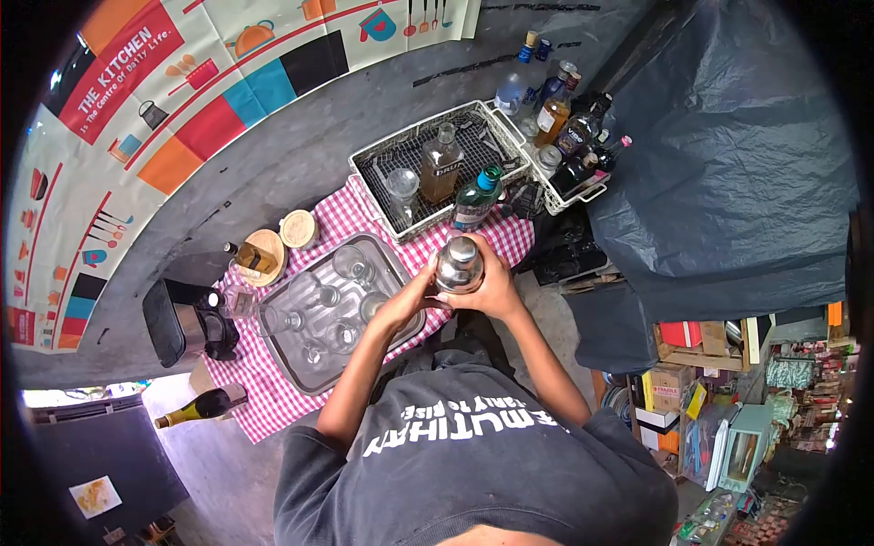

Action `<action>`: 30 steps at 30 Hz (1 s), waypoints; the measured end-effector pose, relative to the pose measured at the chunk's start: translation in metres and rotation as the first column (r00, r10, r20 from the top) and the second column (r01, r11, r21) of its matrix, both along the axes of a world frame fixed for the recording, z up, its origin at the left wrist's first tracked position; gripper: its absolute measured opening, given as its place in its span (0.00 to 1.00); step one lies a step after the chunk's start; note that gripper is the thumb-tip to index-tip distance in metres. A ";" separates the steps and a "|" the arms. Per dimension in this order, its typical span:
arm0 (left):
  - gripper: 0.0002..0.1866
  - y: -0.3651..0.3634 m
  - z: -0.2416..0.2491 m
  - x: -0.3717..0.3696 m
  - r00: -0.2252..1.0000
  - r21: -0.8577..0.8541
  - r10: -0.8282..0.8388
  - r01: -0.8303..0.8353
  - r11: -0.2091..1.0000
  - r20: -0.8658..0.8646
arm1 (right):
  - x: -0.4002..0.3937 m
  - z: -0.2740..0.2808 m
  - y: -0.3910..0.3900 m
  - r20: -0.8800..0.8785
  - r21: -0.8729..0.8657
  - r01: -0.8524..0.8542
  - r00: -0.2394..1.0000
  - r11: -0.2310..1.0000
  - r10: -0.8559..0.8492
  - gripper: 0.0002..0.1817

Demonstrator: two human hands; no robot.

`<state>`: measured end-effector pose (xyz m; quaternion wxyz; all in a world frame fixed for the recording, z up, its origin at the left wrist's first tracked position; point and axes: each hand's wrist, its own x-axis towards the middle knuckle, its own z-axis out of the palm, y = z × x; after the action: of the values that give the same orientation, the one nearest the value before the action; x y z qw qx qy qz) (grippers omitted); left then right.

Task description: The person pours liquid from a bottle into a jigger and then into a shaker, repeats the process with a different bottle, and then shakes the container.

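Note:
A silver cocktail shaker (460,266) with a domed cap is held in front of my chest, over the table's near edge. My left hand (417,293) wraps its left side, while the fingers of my right hand (495,284) close round the right side. Just beyond the shaker stands a green bottle (477,200) with a teal cap. Left of my left forearm, a grey tray (289,371) carries several clear stemmed glasses (344,335).
A white wire basket (371,202) holds a square glass bottle (442,166) and a clear glass (401,191). Several liquor bottles (553,114) crowd the back right. At the left are wooden-lidded jars (299,229), a black container (173,323) and a dark gold-necked bottle (205,407).

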<state>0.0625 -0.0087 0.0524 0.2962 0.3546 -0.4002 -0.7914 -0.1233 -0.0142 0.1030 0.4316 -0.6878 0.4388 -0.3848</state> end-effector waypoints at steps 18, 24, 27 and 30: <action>0.40 -0.001 0.018 -0.010 0.986 -0.004 -0.099 0.100 0.995 0.132 | -0.001 -0.017 0.013 0.019 -0.014 0.181 0.983 0.983 -0.181 0.45; 0.48 0.003 0.024 0.000 1.000 -0.017 0.024 -0.024 1.000 -0.015 | 0.003 -0.004 0.010 0.001 -0.294 0.062 0.998 0.954 -0.064 0.48; 0.49 0.003 0.023 0.004 1.000 0.004 0.027 -0.027 1.000 -0.017 | 0.003 -0.006 0.004 0.010 -0.089 0.079 0.997 0.993 -0.079 0.49; 0.49 -0.002 0.023 0.004 0.997 0.019 0.067 -0.066 0.998 -0.026 | 0.010 -0.008 0.009 0.135 -0.110 0.140 0.983 0.984 -0.125 0.49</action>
<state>0.0663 -0.0109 0.0751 0.3245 0.3599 -0.3769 -0.7894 -0.1133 -0.0054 0.0947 0.3904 -0.6556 0.4312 -0.4815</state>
